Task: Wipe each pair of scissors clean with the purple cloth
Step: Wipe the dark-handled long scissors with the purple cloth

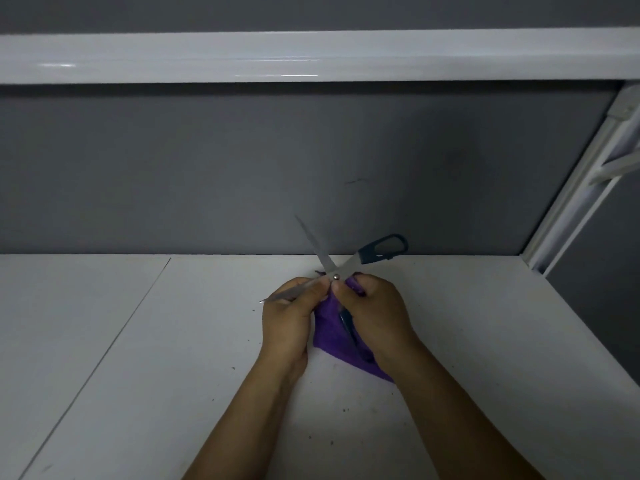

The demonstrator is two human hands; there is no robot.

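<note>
A pair of scissors (346, 265) with dark blue handles is held spread wide open above the white table (138, 358). One blade points up and back, the other juts out left past my left hand (287, 317). My left hand grips that lower blade near the pivot. My right hand (374, 313) holds the purple cloth (332, 337) bunched against the scissors at the pivot, with the second handle partly hidden under its palm. One handle loop sticks out at the upper right.
A grey back wall (242, 168) rises behind the table, with a white shelf (311, 57) overhead. A white frame post (571, 202) stands at the right. Dark specks are scattered on the table near my forearms.
</note>
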